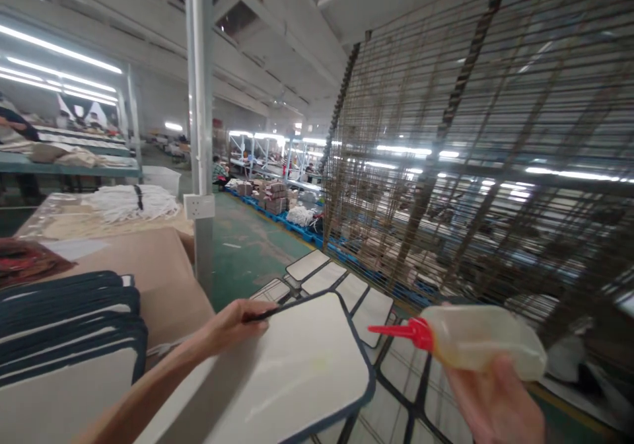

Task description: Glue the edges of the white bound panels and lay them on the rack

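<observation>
My left hand (pixel 247 322) grips the far left edge of a cream panel with dark edging (pixel 307 358), fingers closed over its rim. A faint shiny streak and a yellowish patch show on the panel's face. In my right hand (pixel 495 391) lies a translucent squeeze bottle with a red nozzle (pixel 485 338), tipped sideways. Its nozzle points left, above the panel's right edge and apart from it. Pale yellowish liquid shows inside the bottle. More dark-edged panels (pixel 403 358) lie in rows beyond and below.
At the left, a stack of dark-edged panels (pixel 69 325) stands beside a cardboard-covered table (pixel 168 265) bearing a bundle of white strips (pixel 129 199). A metal post with a socket box (pixel 199 206) rises ahead. A tall wire rack (pixel 446 133) leans on the right.
</observation>
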Action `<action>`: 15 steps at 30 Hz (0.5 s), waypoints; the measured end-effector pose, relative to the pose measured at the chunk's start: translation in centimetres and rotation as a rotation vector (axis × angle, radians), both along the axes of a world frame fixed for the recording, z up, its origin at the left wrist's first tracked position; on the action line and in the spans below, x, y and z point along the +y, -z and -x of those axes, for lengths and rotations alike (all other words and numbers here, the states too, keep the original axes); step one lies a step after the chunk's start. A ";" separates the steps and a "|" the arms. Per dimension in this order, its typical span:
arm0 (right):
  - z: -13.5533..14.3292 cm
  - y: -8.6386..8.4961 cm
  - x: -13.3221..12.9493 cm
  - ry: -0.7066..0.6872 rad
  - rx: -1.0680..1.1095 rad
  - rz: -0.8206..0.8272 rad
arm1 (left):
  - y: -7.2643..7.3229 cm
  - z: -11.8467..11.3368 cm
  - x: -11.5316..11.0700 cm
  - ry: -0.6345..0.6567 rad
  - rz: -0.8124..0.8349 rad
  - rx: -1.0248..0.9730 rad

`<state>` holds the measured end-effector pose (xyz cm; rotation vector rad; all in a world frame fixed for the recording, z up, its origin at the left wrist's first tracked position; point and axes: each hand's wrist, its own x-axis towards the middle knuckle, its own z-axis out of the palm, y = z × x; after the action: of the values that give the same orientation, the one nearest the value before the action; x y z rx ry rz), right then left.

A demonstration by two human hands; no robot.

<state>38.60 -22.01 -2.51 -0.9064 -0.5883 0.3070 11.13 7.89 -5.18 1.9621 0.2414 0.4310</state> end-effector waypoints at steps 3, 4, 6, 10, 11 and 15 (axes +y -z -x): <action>-1.3 -0.9 0.4 -0.108 -0.048 -0.038 | -1.6 0.2 -0.8 0.157 -0.020 0.072; -1.6 -1.2 0.5 -0.148 -0.121 -0.013 | -2.1 0.3 -1.0 0.176 -0.020 0.095; -2.0 -1.7 0.4 -0.228 -0.260 0.042 | -3.0 0.5 -1.4 0.183 -0.031 0.141; -2.5 -2.4 0.1 -0.305 -0.347 0.136 | -4.9 1.1 -2.3 0.192 -0.090 0.211; -2.5 -2.5 0.1 -0.326 -0.359 0.152 | -5.4 1.3 -2.6 0.200 -0.093 0.218; -1.3 -3.4 0.5 -0.339 -0.338 0.178 | -6.8 1.6 -3.6 0.221 -0.056 0.226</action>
<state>39.93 -21.54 0.87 -1.0381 -1.0447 0.5223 9.50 4.34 1.65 2.0658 0.1541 0.0729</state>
